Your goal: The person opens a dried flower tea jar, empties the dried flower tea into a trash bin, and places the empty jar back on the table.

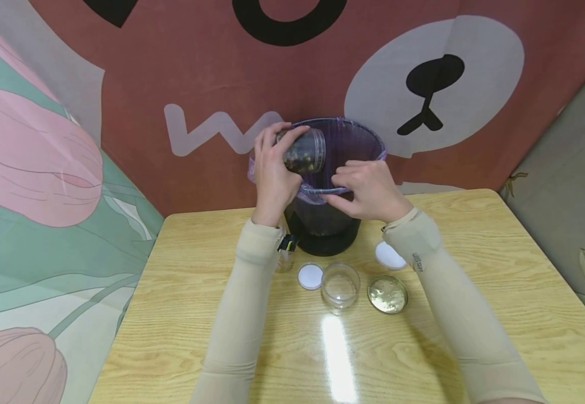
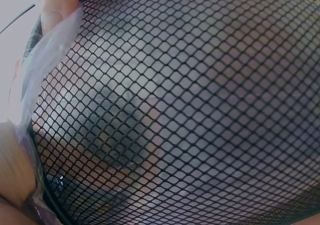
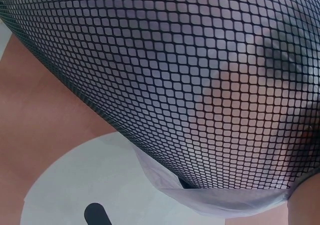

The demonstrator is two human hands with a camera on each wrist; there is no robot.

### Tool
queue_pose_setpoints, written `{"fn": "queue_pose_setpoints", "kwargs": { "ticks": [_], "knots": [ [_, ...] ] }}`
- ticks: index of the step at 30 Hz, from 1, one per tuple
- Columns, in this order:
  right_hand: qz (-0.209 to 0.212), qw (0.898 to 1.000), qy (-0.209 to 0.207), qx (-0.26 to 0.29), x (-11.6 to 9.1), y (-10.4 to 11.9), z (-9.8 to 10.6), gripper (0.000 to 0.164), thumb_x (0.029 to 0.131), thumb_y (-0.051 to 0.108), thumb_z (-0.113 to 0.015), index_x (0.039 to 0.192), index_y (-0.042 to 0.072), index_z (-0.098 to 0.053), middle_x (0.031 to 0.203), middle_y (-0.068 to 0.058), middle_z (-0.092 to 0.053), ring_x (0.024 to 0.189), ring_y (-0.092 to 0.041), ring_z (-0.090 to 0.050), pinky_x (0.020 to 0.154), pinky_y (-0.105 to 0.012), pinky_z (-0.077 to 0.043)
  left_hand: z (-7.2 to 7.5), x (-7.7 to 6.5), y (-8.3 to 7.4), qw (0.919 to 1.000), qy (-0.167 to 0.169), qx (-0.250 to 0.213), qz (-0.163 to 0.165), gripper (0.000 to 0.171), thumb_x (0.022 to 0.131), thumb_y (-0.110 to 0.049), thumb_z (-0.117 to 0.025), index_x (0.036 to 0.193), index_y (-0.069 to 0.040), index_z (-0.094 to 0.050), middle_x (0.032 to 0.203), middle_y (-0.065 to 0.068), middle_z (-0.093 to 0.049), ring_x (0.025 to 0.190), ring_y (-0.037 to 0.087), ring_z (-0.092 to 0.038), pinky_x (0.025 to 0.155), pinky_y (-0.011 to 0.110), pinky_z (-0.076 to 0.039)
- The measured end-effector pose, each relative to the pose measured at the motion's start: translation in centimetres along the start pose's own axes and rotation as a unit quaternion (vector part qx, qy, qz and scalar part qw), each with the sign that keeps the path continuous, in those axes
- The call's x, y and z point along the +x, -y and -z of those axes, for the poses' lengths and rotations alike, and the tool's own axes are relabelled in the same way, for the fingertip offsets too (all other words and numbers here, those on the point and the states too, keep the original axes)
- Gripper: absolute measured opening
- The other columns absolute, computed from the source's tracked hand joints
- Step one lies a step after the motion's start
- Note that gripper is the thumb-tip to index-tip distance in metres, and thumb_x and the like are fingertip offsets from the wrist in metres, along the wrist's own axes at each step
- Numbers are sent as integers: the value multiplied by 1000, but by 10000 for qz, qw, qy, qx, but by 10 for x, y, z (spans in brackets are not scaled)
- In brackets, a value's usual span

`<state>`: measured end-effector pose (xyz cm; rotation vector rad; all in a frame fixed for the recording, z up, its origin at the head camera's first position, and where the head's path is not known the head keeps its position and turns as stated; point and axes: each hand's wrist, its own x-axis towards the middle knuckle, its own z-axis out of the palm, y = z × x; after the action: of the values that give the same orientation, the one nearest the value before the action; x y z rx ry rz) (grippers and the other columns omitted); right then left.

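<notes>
My left hand (image 1: 274, 174) holds a clear jar (image 1: 306, 152) with dark, speckled contents, tipped on its side with its mouth facing right over the bin's opening. The black mesh trash bin (image 1: 322, 219) stands upright, lined with a purple plastic bag (image 1: 314, 197) folded over its rim. With curled fingers, my right hand (image 1: 370, 189) grips the near right part of that rim and the bag. Black mesh (image 2: 210, 110) fills most of the left wrist view, the jar a blurred dark shape behind it. Similar mesh (image 3: 150, 85) covers the right wrist view.
Before the bin on the wooden table (image 1: 191, 314) stand a clear round container (image 1: 340, 287), a small white disc (image 1: 310, 276) and a gold lid (image 1: 387, 294). Another white disc (image 1: 390, 256) lies by my right wrist. A printed cloth (image 1: 211, 67) hangs close behind the bin.
</notes>
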<state>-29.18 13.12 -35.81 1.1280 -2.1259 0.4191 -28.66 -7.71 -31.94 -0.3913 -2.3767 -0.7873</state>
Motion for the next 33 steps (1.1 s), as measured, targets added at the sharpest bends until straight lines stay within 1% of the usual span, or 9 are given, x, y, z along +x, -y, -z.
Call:
{"fn": "queue_pose_setpoints", "kwargs": {
  "ticks": [8, 15, 22, 28, 33],
  "knots": [
    [64, 10000, -57, -15, 1, -1, -1, 40, 89, 40, -72, 63, 13, -58, 59, 0, -49, 54, -21, -50, 47, -29, -28, 0, 0, 0, 10000, -44, -25, -71, 83, 71, 20, -67, 137, -31, -67, 149, 1, -49, 144, 27, -34, 109, 44, -46],
    [89, 9999, -89, -4, 0, -2, -3, 40, 90, 41, -71, 63, 14, -58, 59, 0, -49, 55, -21, -51, 47, -30, -30, 0, 1, 0, 10000, -24, -7, -73, 82, 72, 19, -68, 136, -31, -67, 149, 2, -49, 144, 27, -33, 112, 44, -45],
    [66, 10000, -73, 9, -1, -2, -3, 40, 90, 40, -71, 63, 14, -57, 59, 0, -49, 55, -21, -50, 47, -30, -30, 0, 1, -1, 9999, -23, 33, -132, 83, 71, 20, -67, 136, -31, -68, 150, 1, -49, 144, 26, -33, 109, 43, -47],
    [44, 10000, -51, 5, 0, -2, -2, 40, 90, 40, -72, 63, 14, -58, 60, 0, -49, 56, -21, -51, 48, -30, -30, 0, 0, 0, 9999, -59, 31, -137, 83, 71, 20, -67, 136, -31, -68, 150, 1, -49, 145, 26, -33, 113, 43, -44],
    [33, 10000, -28, -11, 0, -2, -2, 39, 90, 40, -72, 64, 13, -59, 60, 0, -51, 56, -21, -52, 48, -30, -31, -1, 0, 1, 9999, -71, 25, -124, 82, 71, 20, -67, 136, -31, -68, 150, 1, -49, 145, 26, -33, 112, 43, -45]
  ]
}}
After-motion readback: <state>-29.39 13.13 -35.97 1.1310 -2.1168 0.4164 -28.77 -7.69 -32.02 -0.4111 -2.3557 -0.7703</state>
